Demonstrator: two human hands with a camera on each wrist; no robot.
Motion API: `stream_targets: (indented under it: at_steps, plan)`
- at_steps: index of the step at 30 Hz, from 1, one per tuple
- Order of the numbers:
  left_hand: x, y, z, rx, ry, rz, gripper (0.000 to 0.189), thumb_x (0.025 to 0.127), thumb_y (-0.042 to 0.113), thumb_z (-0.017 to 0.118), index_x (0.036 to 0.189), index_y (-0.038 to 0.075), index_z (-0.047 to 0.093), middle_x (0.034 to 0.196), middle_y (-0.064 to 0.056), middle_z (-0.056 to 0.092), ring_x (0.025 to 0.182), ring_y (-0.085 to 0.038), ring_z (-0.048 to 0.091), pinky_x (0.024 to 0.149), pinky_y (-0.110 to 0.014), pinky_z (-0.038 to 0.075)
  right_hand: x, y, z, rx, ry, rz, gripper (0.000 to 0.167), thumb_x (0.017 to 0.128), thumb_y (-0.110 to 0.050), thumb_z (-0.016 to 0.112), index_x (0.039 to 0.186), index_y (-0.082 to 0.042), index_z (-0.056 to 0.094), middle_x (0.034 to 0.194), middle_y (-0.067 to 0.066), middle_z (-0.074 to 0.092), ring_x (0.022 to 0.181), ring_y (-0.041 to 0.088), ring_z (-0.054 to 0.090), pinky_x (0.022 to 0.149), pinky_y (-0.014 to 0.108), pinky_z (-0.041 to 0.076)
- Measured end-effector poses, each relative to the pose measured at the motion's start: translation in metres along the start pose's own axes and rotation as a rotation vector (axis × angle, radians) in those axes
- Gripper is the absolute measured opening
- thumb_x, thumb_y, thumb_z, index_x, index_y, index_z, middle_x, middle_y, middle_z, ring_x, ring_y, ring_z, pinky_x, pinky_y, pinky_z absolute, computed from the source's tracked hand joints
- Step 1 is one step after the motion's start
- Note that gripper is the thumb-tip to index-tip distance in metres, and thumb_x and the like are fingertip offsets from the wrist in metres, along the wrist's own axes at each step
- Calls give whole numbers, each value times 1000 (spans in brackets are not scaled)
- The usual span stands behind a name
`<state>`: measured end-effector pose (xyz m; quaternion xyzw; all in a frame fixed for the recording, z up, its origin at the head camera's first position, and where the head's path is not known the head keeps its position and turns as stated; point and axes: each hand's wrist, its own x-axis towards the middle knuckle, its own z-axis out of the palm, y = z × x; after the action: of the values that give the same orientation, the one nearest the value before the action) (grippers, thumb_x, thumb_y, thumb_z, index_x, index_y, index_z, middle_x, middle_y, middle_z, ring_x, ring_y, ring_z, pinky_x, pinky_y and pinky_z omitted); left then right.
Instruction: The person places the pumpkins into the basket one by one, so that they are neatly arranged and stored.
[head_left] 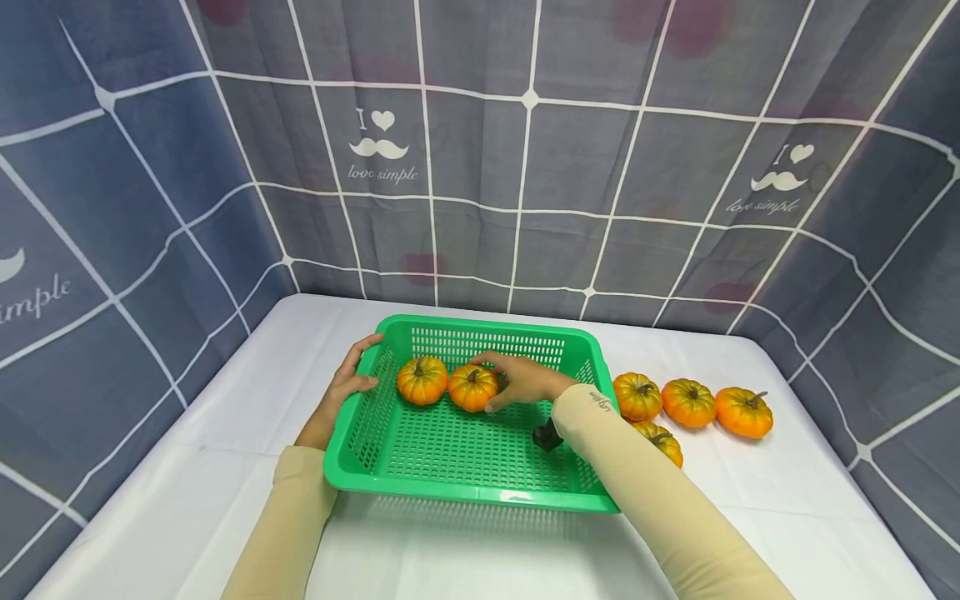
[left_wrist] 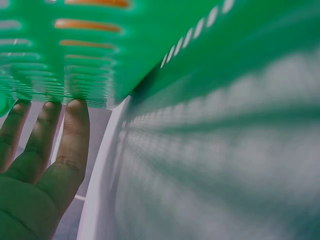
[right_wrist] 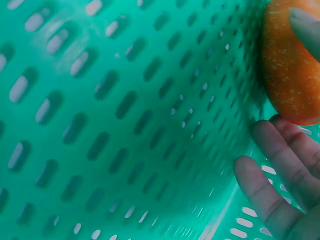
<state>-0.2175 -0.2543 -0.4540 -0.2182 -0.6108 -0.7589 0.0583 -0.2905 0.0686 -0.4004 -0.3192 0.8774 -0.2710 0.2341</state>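
A green plastic basket (head_left: 480, 497) with slotted walls sits on the table. The left hand (head_left: 348, 392) holds its left rim, with the thumb over the edge; in the left wrist view the hand's fingers (left_wrist: 75, 135) reach up along the outside wall. Inside the basket, the right hand (head_left: 522, 379) grips a small orange pumpkin (head_left: 471, 388) between thumb and fingers. In the right wrist view this pumpkin (right_wrist: 290, 70) is partly cut off at the edge. Touching or nearly touching it on the left is another small pumpkin (head_left: 422, 380), also in the basket.
Several more small pumpkins (head_left: 688, 403) lie on the white tablecloth (head_left: 780, 500) right of the basket, one (head_left: 660, 444) partly hidden by the right sleeve. A grey checked curtain (head_left: 480, 150) surrounds the table. A small black device (head_left: 547, 435) shows at the right wrist.
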Motion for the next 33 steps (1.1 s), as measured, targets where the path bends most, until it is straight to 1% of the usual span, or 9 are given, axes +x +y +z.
stream_targets:
  at_steps: [4, 11, 18, 21, 25, 28, 33]
  plan:
    - [0, 0, -1, 7, -1, 10, 69, 90, -8, 40, 149, 25, 53, 146, 4, 57, 128, -9, 61, 101, -22, 54, 0, 0, 1, -3, 0, 1, 79, 95, -15, 85, 163, -20, 45, 157, 19, 54, 131, 39, 64, 105, 51, 56]
    - [-1, -1, -1, 9, 0, 3, 68, 91, -6, 40, 149, 26, 52, 146, 4, 57, 128, -10, 61, 100, -23, 55, 2, 0, 3, -15, 12, -7, 81, 94, -15, 86, 163, -19, 45, 163, 18, 48, 129, 39, 65, 108, 52, 54]
    - [-1, -1, -1, 30, -5, 11, 68, 91, -6, 40, 150, 25, 52, 146, 5, 57, 127, -9, 61, 99, -22, 55, 3, 1, 3, -26, 8, -9, 82, 94, -15, 86, 164, -19, 44, 162, 19, 49, 127, 36, 66, 108, 51, 54]
    - [0, -1, 0, 24, 0, 9, 68, 90, -6, 40, 150, 25, 52, 146, 6, 57, 127, -9, 61, 99, -22, 55, 2, 1, 2, -16, 0, -9, 84, 95, -14, 85, 166, -19, 41, 164, 18, 48, 129, 37, 65, 108, 51, 54]
    - [1, -2, -1, 52, 1, 27, 69, 89, -6, 41, 149, 26, 53, 146, 8, 55, 127, -7, 60, 100, -20, 53, 1, 0, 0, 6, -10, -8, 88, 95, -12, 84, 169, -17, 36, 166, 17, 45, 130, 39, 64, 107, 50, 55]
    - [1, -3, -2, 67, 0, 40, 69, 89, -7, 42, 149, 26, 54, 147, 9, 54, 127, -6, 60, 101, -19, 52, 1, 0, -1, 18, -15, -11, 90, 95, -12, 84, 170, -15, 35, 163, 20, 46, 130, 40, 64, 105, 50, 57]
    - [2, -3, -2, 67, 1, 36, 69, 90, -6, 42, 148, 27, 55, 146, 9, 56, 126, -6, 60, 100, -19, 52, 0, 2, -5, 66, -7, -7, 90, 94, -10, 84, 169, -15, 35, 157, 25, 51, 131, 42, 63, 103, 50, 58]
